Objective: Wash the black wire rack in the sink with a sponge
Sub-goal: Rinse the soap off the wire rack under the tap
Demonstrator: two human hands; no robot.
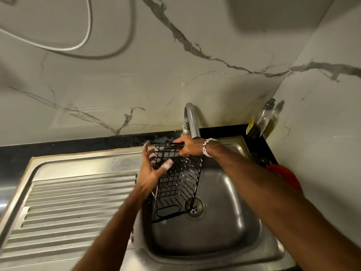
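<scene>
The black wire rack (175, 184) stands tilted on end inside the steel sink (224, 222), its lower end near the drain (195, 207). My right hand (190, 147) grips the rack's top edge just under the tap spout. My left hand (154, 169) is spread open against the rack's left side, with soap foam on the fingertips. No sponge is visible in either hand.
The curved chrome tap (192, 122) rises at the back of the sink. A ribbed steel drainboard (78, 202) lies to the left. A soap bottle (265, 118) stands in the back right corner, and a red object (285, 177) sits behind my right forearm.
</scene>
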